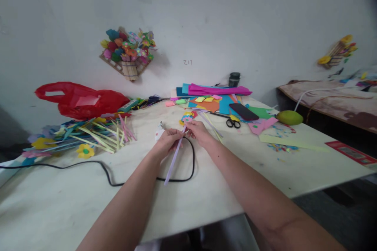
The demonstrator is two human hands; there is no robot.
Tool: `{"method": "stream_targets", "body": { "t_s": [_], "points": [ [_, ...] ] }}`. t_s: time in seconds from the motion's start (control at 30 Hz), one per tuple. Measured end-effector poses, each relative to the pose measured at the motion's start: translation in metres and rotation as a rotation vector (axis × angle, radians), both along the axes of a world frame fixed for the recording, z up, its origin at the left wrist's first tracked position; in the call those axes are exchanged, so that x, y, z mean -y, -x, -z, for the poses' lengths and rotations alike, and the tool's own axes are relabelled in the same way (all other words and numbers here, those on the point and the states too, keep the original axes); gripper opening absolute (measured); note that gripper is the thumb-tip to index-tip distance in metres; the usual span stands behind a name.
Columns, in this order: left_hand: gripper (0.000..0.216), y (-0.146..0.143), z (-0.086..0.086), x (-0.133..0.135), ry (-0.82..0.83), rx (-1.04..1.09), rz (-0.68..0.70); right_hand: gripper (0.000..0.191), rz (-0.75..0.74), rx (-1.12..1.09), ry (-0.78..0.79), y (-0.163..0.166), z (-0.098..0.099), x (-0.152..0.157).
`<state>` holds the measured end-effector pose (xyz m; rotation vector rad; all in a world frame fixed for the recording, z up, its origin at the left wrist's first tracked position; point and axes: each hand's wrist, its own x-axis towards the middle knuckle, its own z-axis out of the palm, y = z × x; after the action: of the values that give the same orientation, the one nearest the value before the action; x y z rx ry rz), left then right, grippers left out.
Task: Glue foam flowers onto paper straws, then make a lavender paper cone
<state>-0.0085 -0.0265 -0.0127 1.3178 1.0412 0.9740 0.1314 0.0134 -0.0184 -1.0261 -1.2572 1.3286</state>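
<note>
- Bare forearms [129, 196] reach in from the near edge of the worktop [212, 204].
- Left hand [168, 141]: narrow grip, pinching a lavender strip [172, 164] that slants down toward the near edge.
- Right hand [198, 131]: fingertips closed on the strip's upper end, just below colourful paper flowers [187, 117]; whether they are joined to it, I cannot tell.
- Black cord [193, 159] loops beneath.
- Scissors [233, 123] lie to the right, near a phone [244, 111].

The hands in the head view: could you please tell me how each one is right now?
Left hand: closed, pinching the lilac strip.
Right hand: closed, holding the strip's upper end beside the craft flowers.
</note>
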Motion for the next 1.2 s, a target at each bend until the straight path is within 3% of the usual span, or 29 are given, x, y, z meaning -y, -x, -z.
{"method": "stream_targets", "body": {
  "t_s": [0.33,1.0,1.2],
  "points": [
    [0.027,-0.003,0.001,0.001,-0.042,0.018,-0.009,0.02,-0.069,-0.1,0.042,0.004,0.003,0.001],
    [0.023,0.0,0.012,-0.007,-0.034,0.033,0.004,0.023,-0.062,-0.059,0.033,0.001,0.008,-0.004],
    [0.025,-0.002,0.008,-0.003,-0.048,0.017,0.031,0.021,-0.019,-0.045,0.006,0.001,0.007,-0.004]
  ]
}}
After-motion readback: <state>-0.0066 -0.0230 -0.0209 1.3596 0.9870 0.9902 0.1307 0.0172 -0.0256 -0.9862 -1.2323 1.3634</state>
